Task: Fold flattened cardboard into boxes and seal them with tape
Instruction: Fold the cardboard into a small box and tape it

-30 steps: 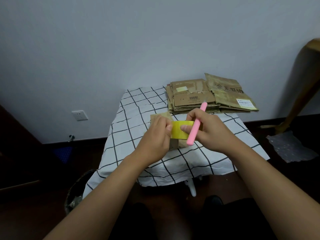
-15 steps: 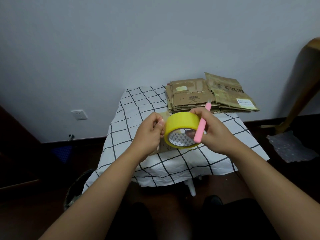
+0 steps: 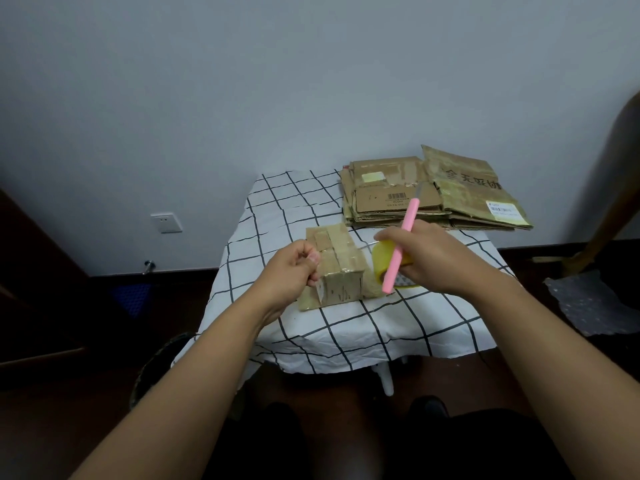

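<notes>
**Checked cloth, box mid-taping**

Checked table (image 3: 277, 216) is carrying the box (image 3: 337, 268). Left hand (image 3: 289, 271) is pinching the tape end beside it; right hand (image 3: 427, 259) is gripping the roll (image 3: 381, 261) and knife (image 3: 401, 244). Next, probably: laying the strip down, then cutting.

Head view looks forward and down, close above the table (image 3: 346, 327).

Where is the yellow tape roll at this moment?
In the head view the tape roll is held in the right hand together with the pink cutter, low over the checked table, just right of the small box.
</notes>
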Available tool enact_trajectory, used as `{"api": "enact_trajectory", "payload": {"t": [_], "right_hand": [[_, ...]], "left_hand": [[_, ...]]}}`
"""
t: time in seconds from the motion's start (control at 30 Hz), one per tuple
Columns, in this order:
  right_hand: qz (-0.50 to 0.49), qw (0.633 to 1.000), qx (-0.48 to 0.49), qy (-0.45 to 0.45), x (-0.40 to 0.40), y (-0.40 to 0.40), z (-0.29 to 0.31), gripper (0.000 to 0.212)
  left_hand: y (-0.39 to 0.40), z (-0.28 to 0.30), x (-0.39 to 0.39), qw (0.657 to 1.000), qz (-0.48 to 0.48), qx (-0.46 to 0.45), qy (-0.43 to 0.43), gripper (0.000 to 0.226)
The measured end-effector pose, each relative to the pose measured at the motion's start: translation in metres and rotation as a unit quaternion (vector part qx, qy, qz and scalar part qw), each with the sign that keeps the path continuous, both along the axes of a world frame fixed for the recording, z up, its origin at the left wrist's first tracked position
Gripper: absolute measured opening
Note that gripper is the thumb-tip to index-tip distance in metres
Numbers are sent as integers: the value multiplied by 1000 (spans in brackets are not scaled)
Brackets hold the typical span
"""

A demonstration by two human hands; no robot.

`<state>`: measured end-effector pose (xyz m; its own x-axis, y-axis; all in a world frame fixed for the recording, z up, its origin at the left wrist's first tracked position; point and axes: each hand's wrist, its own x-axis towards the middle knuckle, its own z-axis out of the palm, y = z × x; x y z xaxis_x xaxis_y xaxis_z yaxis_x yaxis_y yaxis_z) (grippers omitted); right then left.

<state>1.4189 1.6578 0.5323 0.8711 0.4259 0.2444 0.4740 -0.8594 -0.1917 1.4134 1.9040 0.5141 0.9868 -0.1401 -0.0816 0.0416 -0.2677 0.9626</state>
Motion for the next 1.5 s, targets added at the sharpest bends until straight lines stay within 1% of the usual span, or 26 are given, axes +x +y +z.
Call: {"api": "enact_trajectory", "payload": {"t": [0.1,0.2,0.27,0.43,0.57,0.9,1.13,1.5], "right_hand": [[-8,999,16,41,12,0,-1,61],[-9,998,25,50,18,-4,-3,64],[-5,998,35,51,19,-6,-7,61],[-5,997,45,67,20,-9,-18,47],[0,996,52,74,23,-10,-25,43],[12,997,49,59,35,-3,-23,42],[12,996,42,75,39,0,-27,40],[13,995,63,79,38,-5,-32,37]], "left_hand": [[-1,-6,5,998,25,-28,51,23],[-1,-12,8,997,49,-14,52,20],[-1,-17,9,997,61,1,39,19],[-6,-27,13,995,84,29,40,17],[-3,-31,17,994,88,37,46,15],[0,-24,36,992,100,65,40,18],[-2,-27,35,989,109,88,44,19],[-2,-28,34,988,104,104,43,16]]}}
